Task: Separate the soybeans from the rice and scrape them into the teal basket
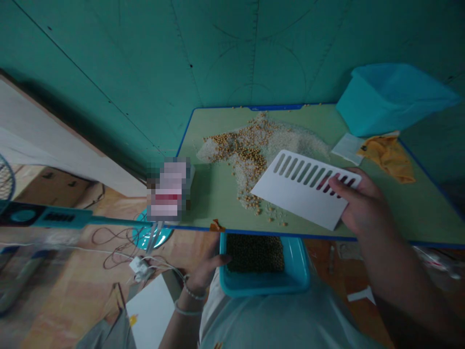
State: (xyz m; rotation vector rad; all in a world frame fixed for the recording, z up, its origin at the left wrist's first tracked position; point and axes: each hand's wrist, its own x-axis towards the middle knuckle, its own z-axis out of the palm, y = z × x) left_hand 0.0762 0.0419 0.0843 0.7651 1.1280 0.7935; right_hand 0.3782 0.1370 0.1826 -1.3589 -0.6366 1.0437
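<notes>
My right hand (366, 206) is closed on one end of a white slotted scraper (301, 196), held over the table (392, 218). Past the scraper's left end lies a spread pile of white rice-like grains (290, 138) mixed with yellow soybeans (250, 155). Below the table's front edge, my left hand (210, 266) grips the left rim of a turquoise plastic basin (265, 286), its thumb over the edge. Small dark green beans (254, 254) cover the bottom of that basin, which rests against my lap.
A turquoise bag (392, 102) stands at the table's back right, beside a yellow cloth (390, 155) and a white packet (348, 148). A blurred-out box (169, 189) sits at the left edge. Left of the table are a fan (47, 215) and a power strip (141, 269) with cables.
</notes>
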